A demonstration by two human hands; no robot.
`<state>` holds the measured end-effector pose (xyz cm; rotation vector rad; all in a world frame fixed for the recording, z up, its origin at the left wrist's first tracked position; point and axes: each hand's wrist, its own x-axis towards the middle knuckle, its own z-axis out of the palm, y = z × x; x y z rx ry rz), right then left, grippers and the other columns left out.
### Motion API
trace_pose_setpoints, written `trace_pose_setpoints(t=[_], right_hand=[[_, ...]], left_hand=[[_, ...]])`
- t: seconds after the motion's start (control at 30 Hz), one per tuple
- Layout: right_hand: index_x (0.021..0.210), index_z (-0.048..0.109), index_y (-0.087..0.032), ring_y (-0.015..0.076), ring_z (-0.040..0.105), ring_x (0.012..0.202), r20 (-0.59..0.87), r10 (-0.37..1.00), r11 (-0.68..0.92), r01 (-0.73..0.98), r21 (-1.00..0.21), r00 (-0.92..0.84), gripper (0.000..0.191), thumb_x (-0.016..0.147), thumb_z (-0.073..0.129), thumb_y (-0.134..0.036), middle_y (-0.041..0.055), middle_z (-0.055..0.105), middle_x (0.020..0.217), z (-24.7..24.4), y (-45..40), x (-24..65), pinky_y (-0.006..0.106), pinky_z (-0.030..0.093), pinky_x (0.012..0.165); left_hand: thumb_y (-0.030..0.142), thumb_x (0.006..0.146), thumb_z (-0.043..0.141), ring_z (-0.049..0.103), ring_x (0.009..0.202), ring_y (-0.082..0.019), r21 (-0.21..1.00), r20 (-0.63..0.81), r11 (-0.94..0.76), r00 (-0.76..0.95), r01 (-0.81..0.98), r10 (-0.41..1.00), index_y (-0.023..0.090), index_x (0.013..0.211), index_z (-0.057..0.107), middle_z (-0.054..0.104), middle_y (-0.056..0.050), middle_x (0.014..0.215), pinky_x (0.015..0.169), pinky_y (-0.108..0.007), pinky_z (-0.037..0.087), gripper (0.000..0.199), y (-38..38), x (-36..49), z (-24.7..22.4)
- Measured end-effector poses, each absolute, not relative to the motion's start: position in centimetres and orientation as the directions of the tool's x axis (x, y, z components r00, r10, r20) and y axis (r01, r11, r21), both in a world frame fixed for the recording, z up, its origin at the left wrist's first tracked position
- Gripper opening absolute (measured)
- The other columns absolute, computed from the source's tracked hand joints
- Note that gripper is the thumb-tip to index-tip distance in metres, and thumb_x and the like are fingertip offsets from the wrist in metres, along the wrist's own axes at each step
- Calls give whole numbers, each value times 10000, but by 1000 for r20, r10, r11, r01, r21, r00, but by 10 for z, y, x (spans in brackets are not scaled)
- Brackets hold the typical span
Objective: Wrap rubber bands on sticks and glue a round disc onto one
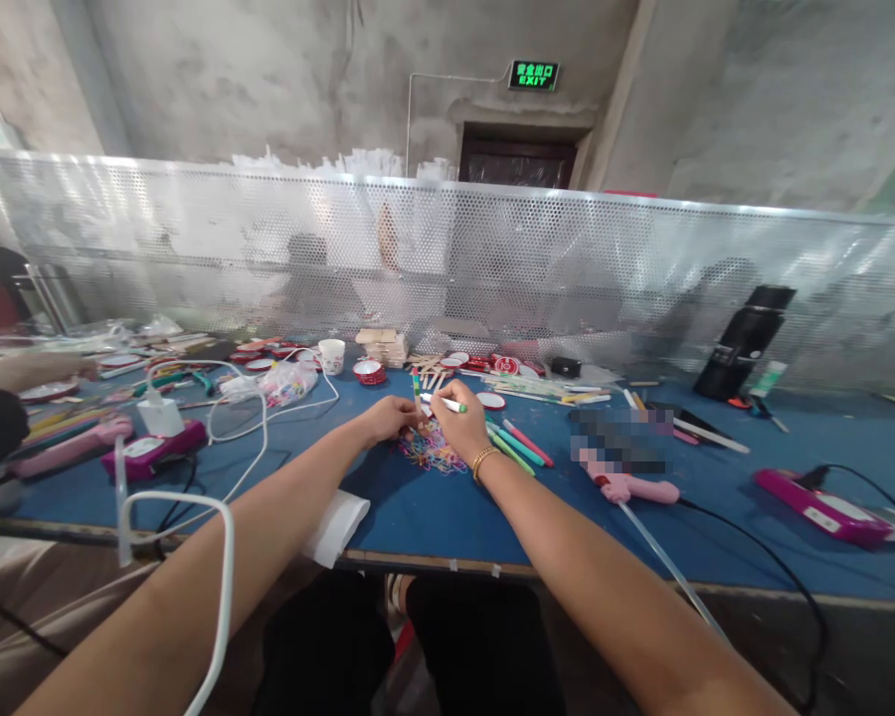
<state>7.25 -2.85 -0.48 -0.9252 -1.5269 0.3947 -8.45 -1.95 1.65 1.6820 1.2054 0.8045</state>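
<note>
Fingers of right hand pinch marker; left hand pinches stick near bands: keep stick steady, press lightly.

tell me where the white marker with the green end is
In the head view, the white marker with the green end is in the right hand, near the centre, above the pile of thin multicoloured loops.

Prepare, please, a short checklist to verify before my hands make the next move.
1. Right hand holds the marker: ok.
2. Left hand holds the striped stick upright: ok.
3. Marker touching the stick: cannot tell, too small.
4. Space under the hands free: not ok, a pile of coloured strands lies there.
5. Spare markers near the right hand: ok.
6. Pink glue gun apart from both hands: ok.
</note>
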Motion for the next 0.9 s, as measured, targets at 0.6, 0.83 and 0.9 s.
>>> trace_pose_setpoints(t=[0.6, 0.83, 0.9], right_hand=[[717, 540, -209, 146, 535, 706, 703, 709, 662, 292, -691, 57, 131, 784, 500, -314, -20, 595, 703, -8, -25, 74, 253, 406, 685], [698, 515, -213, 141, 522, 681, 707, 703, 655, 321, -684, 73, 120, 779, 494, -299, -28, 563, 688, -5, -25, 73, 248, 399, 663], [700, 515, -214, 142, 529, 697, 714, 697, 662, 324, -676, 68, 122, 780, 493, -302, -25, 568, 698, -4, -26, 74, 248, 404, 675]], left_hand=[[418, 667, 713, 529, 467, -68, 909, 16, -149, 327, 388, 945, 125, 771, 657, 721, -72, 766, 399, -170, 235, 316, -18, -87, 14], [469, 666, 712, 536, 492, -80, 906, 20, -163, 345, 390, 939, 127, 774, 662, 726, -88, 806, 407, -184, 244, 362, -15, -89, 14], [479, 656, 716, 535, 493, -81, 905, 21, -161, 337, 393, 941, 127, 785, 665, 726, -87, 812, 412, -187, 248, 378, -15, -89, 15]])
